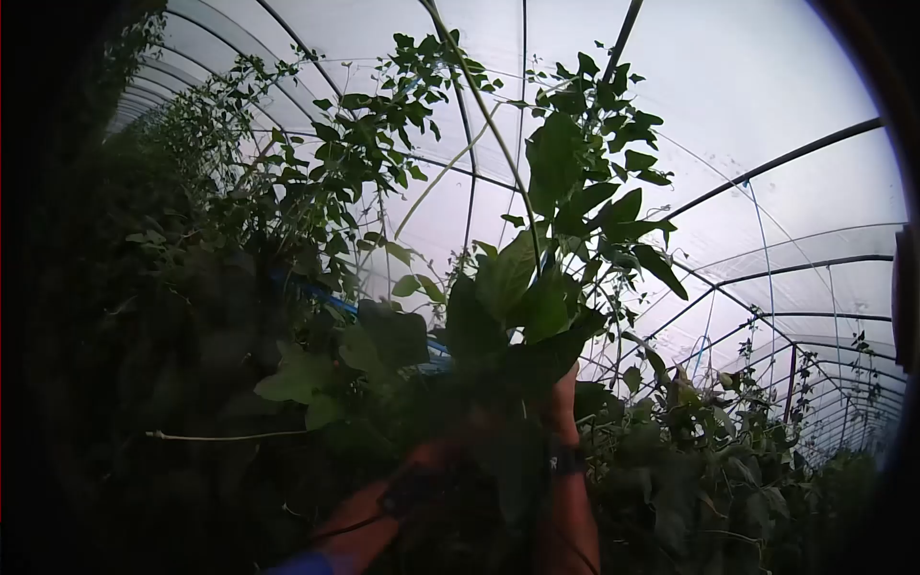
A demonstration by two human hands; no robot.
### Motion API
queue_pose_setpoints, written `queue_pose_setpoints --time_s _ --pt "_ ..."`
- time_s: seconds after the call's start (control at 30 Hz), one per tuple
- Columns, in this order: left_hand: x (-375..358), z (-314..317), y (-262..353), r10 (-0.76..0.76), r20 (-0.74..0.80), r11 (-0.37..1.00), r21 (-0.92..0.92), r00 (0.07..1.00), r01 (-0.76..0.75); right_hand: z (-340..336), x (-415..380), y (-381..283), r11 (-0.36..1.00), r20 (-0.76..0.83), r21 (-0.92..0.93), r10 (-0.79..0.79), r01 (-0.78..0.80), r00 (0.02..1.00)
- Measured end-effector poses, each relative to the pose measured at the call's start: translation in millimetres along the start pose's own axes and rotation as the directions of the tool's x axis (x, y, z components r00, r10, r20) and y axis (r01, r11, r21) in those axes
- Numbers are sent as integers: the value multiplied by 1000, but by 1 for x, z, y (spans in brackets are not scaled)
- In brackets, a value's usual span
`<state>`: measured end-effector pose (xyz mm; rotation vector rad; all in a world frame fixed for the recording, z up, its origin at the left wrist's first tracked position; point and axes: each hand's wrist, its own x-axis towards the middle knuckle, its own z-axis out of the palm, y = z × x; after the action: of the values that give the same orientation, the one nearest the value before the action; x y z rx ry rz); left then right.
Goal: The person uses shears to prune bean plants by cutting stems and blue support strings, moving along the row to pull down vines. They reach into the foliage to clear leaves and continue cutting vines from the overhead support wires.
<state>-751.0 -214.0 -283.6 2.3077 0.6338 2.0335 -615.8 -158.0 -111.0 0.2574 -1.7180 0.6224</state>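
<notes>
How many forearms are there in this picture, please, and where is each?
2. The left forearm slants up from the lower left; the right forearm rises nearly upright at lower centre. The dense leaves may hide others.

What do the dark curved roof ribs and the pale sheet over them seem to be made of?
The dark curved roof ribs look like metal tubing, slim and smoothly bent; backlight hides their finish. The pale translucent sheet is probably smooth plastic film, since light shows through it.
</notes>
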Motion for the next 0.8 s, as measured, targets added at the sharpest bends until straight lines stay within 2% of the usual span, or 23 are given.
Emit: queue_pose_setpoints --time_s 0.03,0.07,0.1,0.17,0.2,0.27,0.3,0.37,0.4,0.47,0.63,0.77,0.8 --pt "-54 -1 4 -90 36 996 9 995 89 9 -53 21 999 -115 47 -8 13 993" --pt "-112 -4 12 -195 64 981 22 979 194 -8 -107 86 988 -194 20 154 -153 969" --pt "-167 -8 22 -309 95 951 37 946 307 -11 -165 97 765 -39 506 482 -399 875" --pt "-237 -6 56 -495 99 869 60 863 491 19 -213 15 897 -188 326 371 -299 909" --pt "-258 0 66 -558 91 830 71 825 553 7 -215 5 894 -177 313 387 -321 905" --pt "-266 16 80 -606 98 796 82 789 600 -18 -227 -16 894 -184 -9 438 -448 880" --pt "-252 25 81 -589 108 808 80 801 583 -27 -229 -23 888 -183 0 452 -460 873" --pt "-224 51 82 -517 138 856 47 845 516 -44 -226 -34 940 -93 24 342 -341 935" --pt "-205 68 82 -466 152 883 24 871 468 -50 -227 -38 939 -91 34 344 -342 935" --pt "-171 97 78 -374 166 925 -6 912 381 -62 -238 -48 968 -142 -71 231 -242 963" --pt "-171 115 83 -327 246 942 11 912 335 -89 -297 -66 909 -282 -215 292 -357 914" --pt "-169 109 75 -287 275 958 109 918 266 -101 -336 -71 847 -367 -266 353 -461 860" --pt "-154 108 49 -56 206 975 221 977 10 -102 -342 -70 833 -382 -270 367 -482 848"
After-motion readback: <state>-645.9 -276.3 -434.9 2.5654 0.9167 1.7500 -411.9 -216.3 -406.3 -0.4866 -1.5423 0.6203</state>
